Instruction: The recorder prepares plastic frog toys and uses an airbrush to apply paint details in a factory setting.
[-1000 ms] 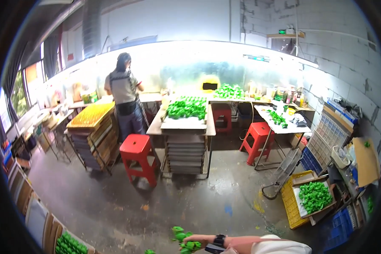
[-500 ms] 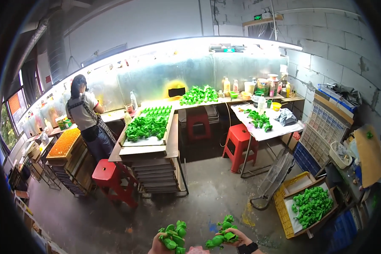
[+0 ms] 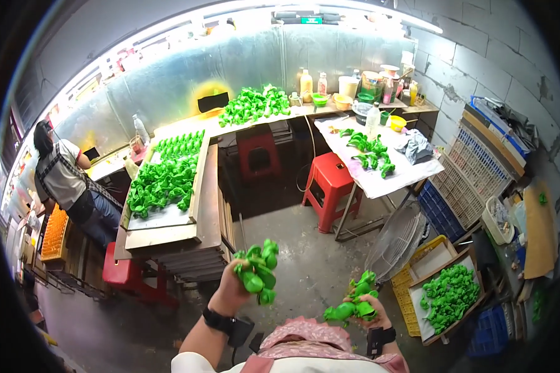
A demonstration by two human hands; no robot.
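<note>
My left hand (image 3: 230, 289) is closed round a bunch of small bright green moulded figures (image 3: 256, 273), raised above the floor in front of me. Lower and to the right, my right hand (image 3: 376, 313) grips another bunch of green figures (image 3: 348, 309). Their exact kind is too small to make out. A wooden tray (image 3: 158, 229) of similar pieces lies on the table to the left; some stand in rows at its far end, others are heaped. More lie on a small white-covered table (image 3: 339, 133) at the right and on the back bench in a green pile (image 3: 255, 104).
A tray of green pieces (image 3: 448, 298) rests by a yellow crate (image 3: 406, 303) at lower right. A floor fan (image 3: 397, 242) stands near a red stool (image 3: 330, 193). Another red stool (image 3: 130, 276) is at left. A co-worker (image 3: 71, 174) stands at the far-left bench.
Both hands have risen into view with their green bunches, the left one higher. My view has tilted down and shifted right, and the tables appear nearer.
</note>
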